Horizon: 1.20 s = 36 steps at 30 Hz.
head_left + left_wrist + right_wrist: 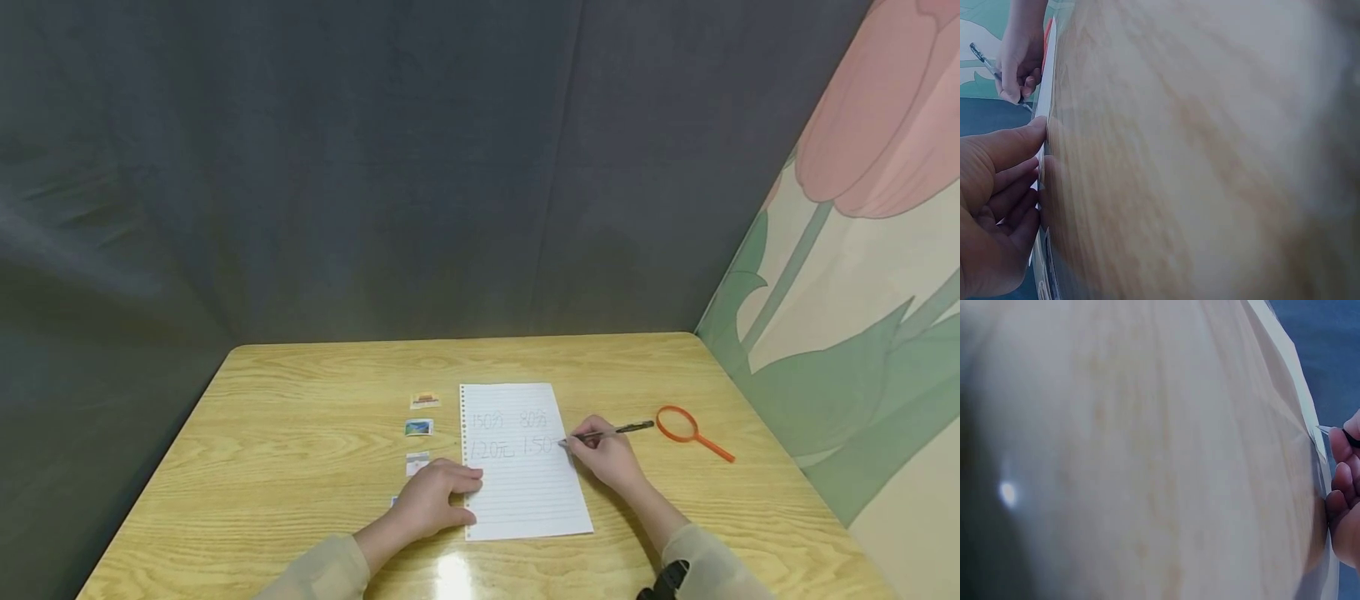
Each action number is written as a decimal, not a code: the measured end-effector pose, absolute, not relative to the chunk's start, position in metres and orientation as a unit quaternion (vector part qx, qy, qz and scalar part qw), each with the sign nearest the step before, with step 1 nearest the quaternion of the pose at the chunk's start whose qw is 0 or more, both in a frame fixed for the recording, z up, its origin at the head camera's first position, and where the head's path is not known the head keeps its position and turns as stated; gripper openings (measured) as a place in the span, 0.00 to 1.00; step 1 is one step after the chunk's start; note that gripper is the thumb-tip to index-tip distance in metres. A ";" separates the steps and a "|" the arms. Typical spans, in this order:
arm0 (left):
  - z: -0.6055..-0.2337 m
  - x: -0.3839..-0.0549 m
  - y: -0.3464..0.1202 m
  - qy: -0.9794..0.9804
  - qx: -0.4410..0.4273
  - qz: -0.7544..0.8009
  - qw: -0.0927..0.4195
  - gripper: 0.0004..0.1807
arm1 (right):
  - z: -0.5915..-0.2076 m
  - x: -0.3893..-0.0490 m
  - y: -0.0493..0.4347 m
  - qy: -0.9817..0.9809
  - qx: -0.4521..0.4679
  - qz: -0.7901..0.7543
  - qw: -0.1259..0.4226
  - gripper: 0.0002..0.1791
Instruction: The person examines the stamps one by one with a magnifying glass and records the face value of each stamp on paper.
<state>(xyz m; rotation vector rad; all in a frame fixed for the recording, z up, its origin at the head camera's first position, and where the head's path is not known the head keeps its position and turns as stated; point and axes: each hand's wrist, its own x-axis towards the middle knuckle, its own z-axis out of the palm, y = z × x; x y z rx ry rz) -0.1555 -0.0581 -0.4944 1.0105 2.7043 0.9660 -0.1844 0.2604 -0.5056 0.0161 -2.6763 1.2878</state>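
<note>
A sheet of lined paper (pixel 528 500), punched along its left edge, lies on the table with handwritten figures in two rows, the lower ending in "1.50". My right hand (pixel 611 460) pinches a dark pen (pixel 633 427), its tip at the paper just right of those figures. My left hand (pixel 435 500) rests on the sheet's left edge, fingers extended and thumb apart. In the left wrist view, that hand (pixel 994 206) lies along the paper's edge. The right wrist view catches only part of my right hand (pixel 1344 487) and the pen's tip.
Left of the paper, small stamp-like pictures run in a column: an orange one (pixel 425 401), a blue-green one (pixel 418 427), a greyish one (pixel 417 463), and one mostly hidden by my left hand. An orange magnifying glass (pixel 715 448) lies right of the pen on the wooden table (pixel 300 433).
</note>
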 end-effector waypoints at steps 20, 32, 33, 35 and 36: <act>-0.496 -0.156 -0.059 0.889 0.326 0.317 0.053 0.26 | -0.509 -0.185 0.261 -0.895 0.005 0.437 0.088 0.05; -0.496 -0.156 -0.059 0.886 0.334 0.317 0.049 0.26 | -0.504 -0.183 0.260 -0.905 0.017 0.418 0.078 0.05; -0.496 -0.156 -0.059 0.886 0.334 0.318 0.050 0.26 | -0.504 -0.183 0.260 -0.905 0.017 0.419 0.074 0.06; -0.496 -0.156 -0.059 0.886 0.335 0.318 0.049 0.26 | -0.504 -0.181 0.261 -0.902 0.020 0.425 0.070 0.06; -0.496 -0.156 -0.059 0.886 0.334 0.318 0.049 0.26 | -0.504 -0.181 0.261 -0.901 0.022 0.427 0.069 0.06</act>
